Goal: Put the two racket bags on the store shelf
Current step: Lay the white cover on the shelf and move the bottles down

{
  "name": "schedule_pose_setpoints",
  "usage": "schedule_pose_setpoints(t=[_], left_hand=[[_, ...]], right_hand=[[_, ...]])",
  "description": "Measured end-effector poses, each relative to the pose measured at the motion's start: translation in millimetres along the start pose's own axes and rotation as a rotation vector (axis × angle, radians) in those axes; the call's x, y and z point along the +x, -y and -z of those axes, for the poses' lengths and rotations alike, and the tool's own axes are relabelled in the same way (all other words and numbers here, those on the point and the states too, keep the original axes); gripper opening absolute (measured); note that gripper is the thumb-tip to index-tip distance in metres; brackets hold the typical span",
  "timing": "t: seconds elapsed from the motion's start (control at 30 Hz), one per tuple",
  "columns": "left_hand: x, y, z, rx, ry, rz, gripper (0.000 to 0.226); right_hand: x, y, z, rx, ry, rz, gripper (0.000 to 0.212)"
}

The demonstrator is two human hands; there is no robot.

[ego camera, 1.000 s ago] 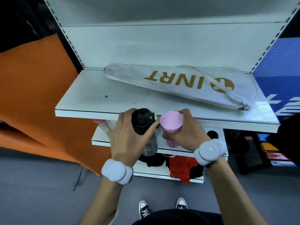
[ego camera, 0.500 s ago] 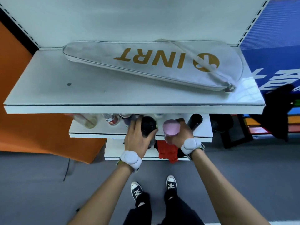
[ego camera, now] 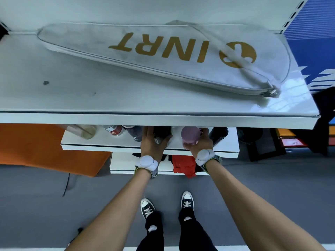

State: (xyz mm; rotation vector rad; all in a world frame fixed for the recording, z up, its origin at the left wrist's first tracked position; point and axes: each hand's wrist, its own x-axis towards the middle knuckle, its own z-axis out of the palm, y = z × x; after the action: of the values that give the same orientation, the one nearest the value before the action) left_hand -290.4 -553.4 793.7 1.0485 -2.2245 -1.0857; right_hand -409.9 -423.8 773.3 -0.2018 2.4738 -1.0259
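Note:
One white racket bag [ego camera: 163,57] with gold "INRT" lettering lies flat along the back of the top white shelf [ego camera: 126,118], its zipper end at the right. No second racket bag is in view. On the shelf below, my left hand [ego camera: 152,142] is wrapped around a black-capped bottle [ego camera: 161,133], and my right hand [ego camera: 199,142] grips a pink cup [ego camera: 190,135]. Both items stand on that lower shelf [ego camera: 101,142], partly hidden under the top shelf's front edge.
Other bottles [ego camera: 116,131] stand in a row on the lower shelf, with a black one [ego camera: 218,134] right of my right hand. Red cloth [ego camera: 183,165] hangs from the bottom shelf. An orange panel [ego camera: 45,147] stands at the left. My shoes [ego camera: 187,199] are on grey floor.
Both hands have carried the black-capped bottle and the pink cup down from in front of the top shelf onto the shelf below. The camera has moved closer over the top shelf.

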Motion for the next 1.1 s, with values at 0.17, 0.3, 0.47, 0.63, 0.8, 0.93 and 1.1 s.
schedule_pose_setpoints(t=[0.17, 0.3, 0.47, 0.63, 0.8, 0.93, 1.1], left_hand=[[7, 7, -9, 0.028, -0.046, -0.033, 0.059], [13, 19, -13, 0.006, -0.054, 0.039, 0.051], [17, 23, -16, -0.023, -0.055, 0.025, 0.053], [12, 25, -16, -0.011, -0.042, 0.057, 0.072], [-10, 23, -5, -0.086, -0.073, 0.190, 0.089], [-49, 22, 10, -0.159, -0.120, 0.289, 0.071], [-120, 42, 41, -0.058, -0.145, 0.467, 0.030]], right_hand=[[10, -10, -10, 0.035, 0.013, -0.011, 0.074], [21, -24, -21, 0.076, -0.019, 0.017, 0.079], [21, -25, -24, 0.055, 0.003, 0.023, 0.081], [10, -19, -20, 0.010, -0.034, -0.005, 0.093], [-12, -2, -14, -0.119, 0.003, -0.110, 0.093], [-41, 8, -13, -0.350, 0.187, -0.185, 0.085], [-95, 12, -42, -0.448, 0.420, -0.069, 0.053]])
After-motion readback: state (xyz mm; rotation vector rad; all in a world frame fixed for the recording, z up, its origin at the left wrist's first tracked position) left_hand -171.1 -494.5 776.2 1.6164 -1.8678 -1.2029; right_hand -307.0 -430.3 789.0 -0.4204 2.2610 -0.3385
